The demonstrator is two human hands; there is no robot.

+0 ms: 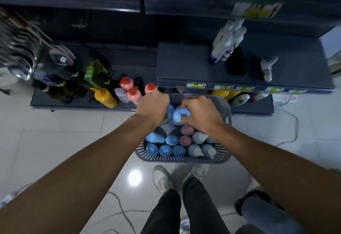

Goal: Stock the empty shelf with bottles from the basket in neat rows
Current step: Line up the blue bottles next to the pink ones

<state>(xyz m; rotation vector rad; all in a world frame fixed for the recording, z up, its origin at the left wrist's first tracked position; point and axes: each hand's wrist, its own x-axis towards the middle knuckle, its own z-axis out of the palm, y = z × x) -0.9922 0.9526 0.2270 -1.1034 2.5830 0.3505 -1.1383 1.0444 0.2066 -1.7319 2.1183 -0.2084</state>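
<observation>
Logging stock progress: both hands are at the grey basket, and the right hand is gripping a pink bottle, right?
Not quite: the head view shows the right hand gripping a light blue bottle, not a pink one. The left hand is at the grey basket too.

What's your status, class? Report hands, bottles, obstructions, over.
Right hand grips blue bottle at basket. Left hand curled beside it, hold hidden. Shelf beyond: phone and controller lie on it.

No legible text, shelf-edge price tags (196, 86) blurred, green carton (95, 73) print unreadable
</observation>
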